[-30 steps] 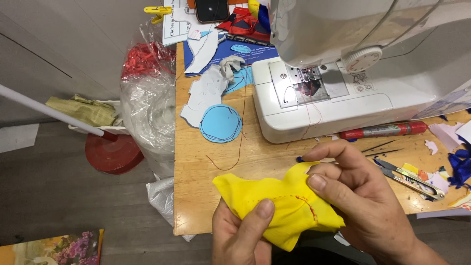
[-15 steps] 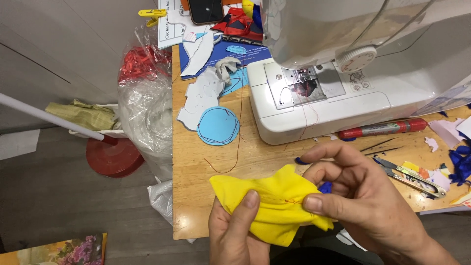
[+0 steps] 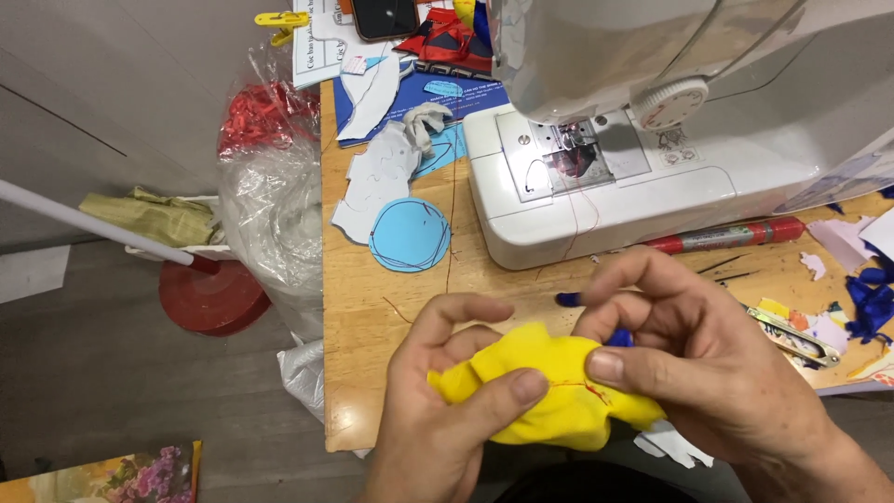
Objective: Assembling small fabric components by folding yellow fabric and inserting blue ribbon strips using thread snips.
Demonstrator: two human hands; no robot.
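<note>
Both my hands grip a bunched piece of yellow fabric (image 3: 549,391) with a red stitched seam, just above the near edge of the wooden table (image 3: 358,307). My left hand (image 3: 447,401) pinches its left side with the thumb on top. My right hand (image 3: 698,359) pinches the right side, thumb pressed beside the seam, and a small blue piece (image 3: 619,337) shows between its fingers. A white sewing machine (image 3: 643,121) stands right behind my hands, with red thread trailing from its needle area.
A blue paper circle (image 3: 410,235) and white paper cutouts (image 3: 377,177) lie left of the machine. A red marker (image 3: 731,237) and thread snips (image 3: 792,335) lie at right among fabric scraps. A clear plastic bag (image 3: 270,196) and a red disc (image 3: 209,298) sit off the table's left edge.
My hands have squeezed the yellow fabric into a tighter bundle and lifted it slightly. My right thumb has slid onto the red seam and my left fingers have curled over the top.
</note>
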